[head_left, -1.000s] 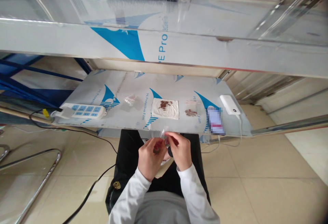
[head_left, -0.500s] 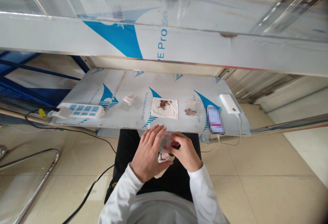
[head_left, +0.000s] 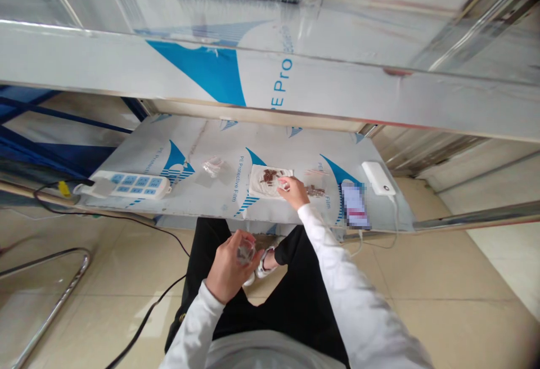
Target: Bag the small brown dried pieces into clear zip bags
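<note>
Clerk: Left hand (head_left: 228,268)?

Checker: One, at seven o'clock from the white cloth (head_left: 258,189), below the shelf (head_left: 225,141). Fingers curled around a clear container (head_left: 245,252), cup or bag not determinable. Round mouth upward; the curl presumably steadies the thin wall and leaves the opening unblocked.

Clerk: Right hand (head_left: 295,193)?

Checker: One, over the cloth's four o'clock edge. Fingertips near together, a small clear gleam between them; whether anything is gripped, cannot be told.

Clerk: Brown pieces (head_left: 269,176)?

Checker: Loose, on the cloth, from its middle toward eleven o'clock. The cloth probably gathers them and keeps them off the slick film.

Clerk: Surroundings, reckoned from the cloth?

Checker: Three o'clock, just beside: one shiny packet (head_left: 316,190), contents brownish. Nearly ten o'clock: one crumpled clear bag (head_left: 213,166). Nine o'clock, well apart: one power strip (head_left: 139,184), likely set aside for its cord. Past three o'clock: one phone (head_left: 355,205), blurred, and one white charger (head_left: 377,178), placed presumably beyond the working space.
</note>
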`<state>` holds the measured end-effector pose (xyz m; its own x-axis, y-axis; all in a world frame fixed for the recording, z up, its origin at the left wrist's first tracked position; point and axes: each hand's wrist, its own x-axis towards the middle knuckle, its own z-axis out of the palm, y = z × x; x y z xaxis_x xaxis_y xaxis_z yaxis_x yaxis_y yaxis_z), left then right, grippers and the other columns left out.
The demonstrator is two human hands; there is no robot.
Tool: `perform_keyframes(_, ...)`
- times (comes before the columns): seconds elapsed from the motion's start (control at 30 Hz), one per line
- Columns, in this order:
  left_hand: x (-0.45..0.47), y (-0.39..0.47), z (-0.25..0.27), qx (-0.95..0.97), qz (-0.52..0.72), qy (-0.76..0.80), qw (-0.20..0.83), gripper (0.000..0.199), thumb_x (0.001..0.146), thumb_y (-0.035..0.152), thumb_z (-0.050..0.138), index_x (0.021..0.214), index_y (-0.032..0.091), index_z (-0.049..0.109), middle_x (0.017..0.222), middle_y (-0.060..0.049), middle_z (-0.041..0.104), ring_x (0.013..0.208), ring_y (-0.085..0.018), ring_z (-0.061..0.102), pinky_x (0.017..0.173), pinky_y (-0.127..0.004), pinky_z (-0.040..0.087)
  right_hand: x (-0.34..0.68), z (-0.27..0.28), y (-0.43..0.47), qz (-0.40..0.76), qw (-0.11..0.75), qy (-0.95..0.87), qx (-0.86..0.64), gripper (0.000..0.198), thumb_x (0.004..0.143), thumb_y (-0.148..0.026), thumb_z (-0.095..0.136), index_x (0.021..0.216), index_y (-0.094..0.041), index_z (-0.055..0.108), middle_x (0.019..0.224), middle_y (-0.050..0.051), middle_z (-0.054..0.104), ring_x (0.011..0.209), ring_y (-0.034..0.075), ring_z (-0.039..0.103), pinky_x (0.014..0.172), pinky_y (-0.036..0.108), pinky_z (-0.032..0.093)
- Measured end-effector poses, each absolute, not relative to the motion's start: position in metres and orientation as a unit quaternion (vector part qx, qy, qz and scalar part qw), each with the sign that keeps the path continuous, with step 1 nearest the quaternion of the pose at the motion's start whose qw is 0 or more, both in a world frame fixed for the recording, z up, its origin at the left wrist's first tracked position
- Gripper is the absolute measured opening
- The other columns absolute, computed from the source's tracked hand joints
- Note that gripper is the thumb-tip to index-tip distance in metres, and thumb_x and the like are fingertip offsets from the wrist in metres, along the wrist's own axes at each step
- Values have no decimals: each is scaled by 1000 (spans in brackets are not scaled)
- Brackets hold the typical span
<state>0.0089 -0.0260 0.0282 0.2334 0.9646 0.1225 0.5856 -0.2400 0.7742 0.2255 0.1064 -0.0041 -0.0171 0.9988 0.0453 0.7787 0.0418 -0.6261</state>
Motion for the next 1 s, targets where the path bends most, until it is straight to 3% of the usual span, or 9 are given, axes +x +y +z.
perform_keyframes(0.07,7,-30,28,723,309,536,307,16,74,26,66,84,21,54,73,1,65,63,-13,64,62,-23,51,221,-20,140,206,224,-698,-649,36,74,-12,66,110,-14,65,109,10,65,95,19,61,89,31,47)
perform_keyframes(0.17,4,-34,27,718,310,543,306,16,74,25,66,84,21,55,74,1,66,64,-13,64,61,-22,51,209,-36,170,185,179,-724,-640,29,80,-14,64,108,-14,65,114,10,62,108,20,56,97,33,43)
perform_keyframes(0.33,-8,-35,26,706,318,558,298,15,74,25,66,84,21,55,73,1,66,64,-12,64,61,-21,52,205,-49,184,164,107,-738,-646,30,92,-33,54,118,-18,56,120,8,57,100,20,60,85,41,52)
perform_keyframes(0.43,-12,-33,23,703,314,563,300,15,74,25,66,84,20,56,73,1,66,63,-12,64,60,-22,52,208,-54,186,153,80,-736,-655,27,92,-32,54,114,-17,58,118,9,59,100,20,60,86,40,51)
perform_keyframes(0.57,-13,-30,20,699,313,567,304,15,75,27,66,84,20,56,71,1,66,63,-12,64,60,-21,52,210,-58,186,137,55,-727,-670,17,93,-23,52,95,-15,66,107,12,63,102,19,60,93,32,46)
perform_keyframes(0.73,-9,-26,18,694,318,567,310,13,73,25,66,82,20,57,70,1,66,63,-12,65,60,-21,52,208,-56,184,132,27,-716,-685,28,92,-33,54,116,-18,57,120,8,58,100,19,60,85,40,52)
perform_keyframes(1.0,-9,-23,12,689,320,566,320,11,75,25,64,82,20,57,72,0,66,64,-13,65,61,-22,52,207,-54,195,148,-2,-698,-700,32,91,-33,55,119,-17,55,120,9,57,101,20,60,85,41,52)
